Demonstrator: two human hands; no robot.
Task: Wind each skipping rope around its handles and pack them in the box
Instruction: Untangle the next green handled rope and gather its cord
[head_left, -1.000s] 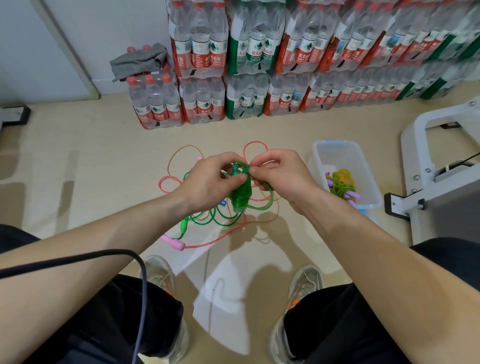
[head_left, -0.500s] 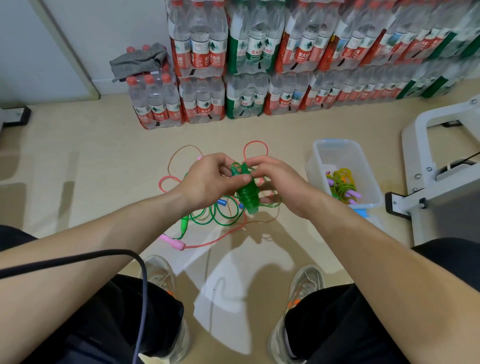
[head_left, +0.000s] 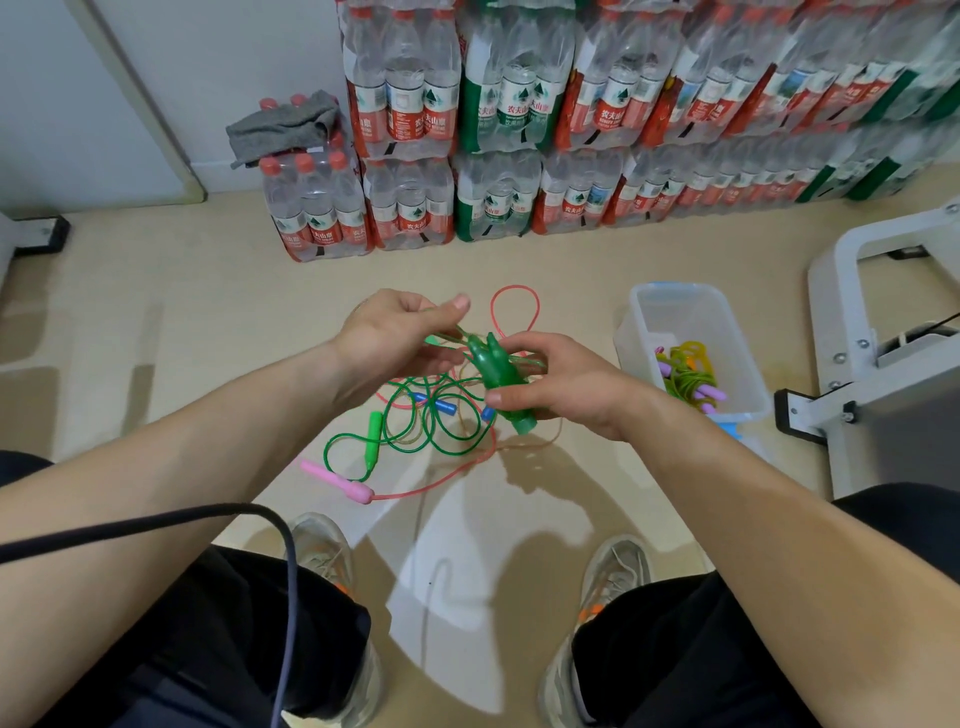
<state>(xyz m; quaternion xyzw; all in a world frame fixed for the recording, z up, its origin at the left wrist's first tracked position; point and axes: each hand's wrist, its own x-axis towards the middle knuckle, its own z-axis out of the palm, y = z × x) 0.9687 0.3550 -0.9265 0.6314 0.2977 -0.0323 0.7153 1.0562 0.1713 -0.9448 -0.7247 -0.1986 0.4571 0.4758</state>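
Observation:
My right hand (head_left: 563, 387) grips a pair of green skipping-rope handles (head_left: 498, 376) held together above the floor. My left hand (head_left: 397, 338) pinches the green rope (head_left: 441, 335) running from the top of those handles, up and to the left of them. Under my hands lie loose ropes in a tangle: a green rope with a green handle (head_left: 374, 434), a pink rope with a pink handle (head_left: 337, 480), and blue handles (head_left: 439, 404). A clear plastic box (head_left: 644, 322) stands to the right with a wound yellow-green rope with purple handles (head_left: 688, 376) inside.
Shrink-wrapped packs of water bottles (head_left: 493, 135) line the back wall, a grey cloth (head_left: 283, 124) on one. A white machine frame (head_left: 883, 332) stands at the right. A black cable (head_left: 156, 525) crosses my left arm. My shoes (head_left: 322, 551) are below.
My hands have come apart. The left hand moved up and left, drawing the green rope out, while the right hand took the handles and shifted right and down.

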